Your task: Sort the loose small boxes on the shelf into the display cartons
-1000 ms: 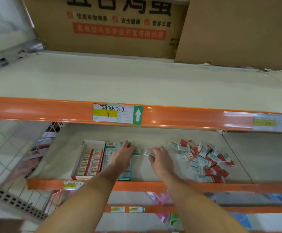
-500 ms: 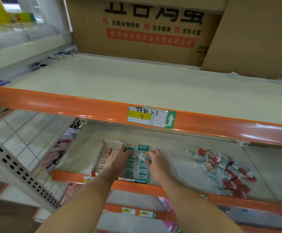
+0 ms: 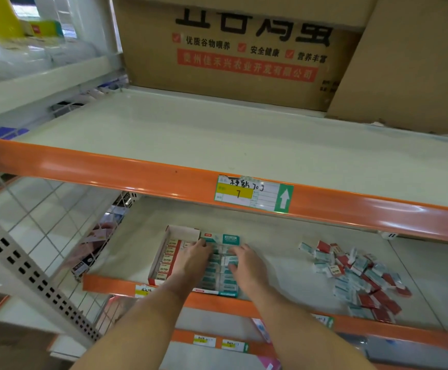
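Left hand (image 3: 194, 259): fingers lie flat on the teal carton (image 3: 221, 265), near its far edge.
Right hand (image 3: 248, 264): fingers curled over a teal box in the carton; grip unclear.
Red carton (image 3: 170, 256): touching the teal carton's left.
Loose boxes (image 3: 356, 279): heaped on the shelf (image 3: 279, 263), well right.

Bare shelf (image 3: 276, 265) lies open between the teal carton (image 3: 221, 279) and the loose pile (image 3: 359, 276).
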The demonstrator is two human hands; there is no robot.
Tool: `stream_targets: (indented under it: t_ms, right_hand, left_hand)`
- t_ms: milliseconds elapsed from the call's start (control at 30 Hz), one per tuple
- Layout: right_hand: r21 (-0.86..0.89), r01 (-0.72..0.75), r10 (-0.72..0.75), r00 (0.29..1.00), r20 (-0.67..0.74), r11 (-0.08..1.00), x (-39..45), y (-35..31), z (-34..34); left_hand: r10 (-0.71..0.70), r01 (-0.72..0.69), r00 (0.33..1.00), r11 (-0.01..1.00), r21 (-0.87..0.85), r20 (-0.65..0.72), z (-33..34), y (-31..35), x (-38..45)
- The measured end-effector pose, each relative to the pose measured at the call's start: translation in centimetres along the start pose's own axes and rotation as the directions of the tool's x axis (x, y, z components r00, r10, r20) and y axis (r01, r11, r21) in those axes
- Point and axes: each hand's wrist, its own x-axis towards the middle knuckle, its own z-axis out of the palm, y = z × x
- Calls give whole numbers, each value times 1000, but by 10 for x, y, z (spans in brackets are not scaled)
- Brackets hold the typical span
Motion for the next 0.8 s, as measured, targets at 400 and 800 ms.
stream_targets:
  t_ms: [400, 800]
  right_hand:
    - [-35, -23, 23, 1000, -12, 999, 6, -7, 6]
    - [-38, -78, 78, 997, -6, 996, 10, -4, 21]
  left_hand:
    - [22, -23, 999, 999, 32, 45, 2, -4, 8]
    - [-17, 17, 1000, 1000, -4, 5, 5, -5, 11]
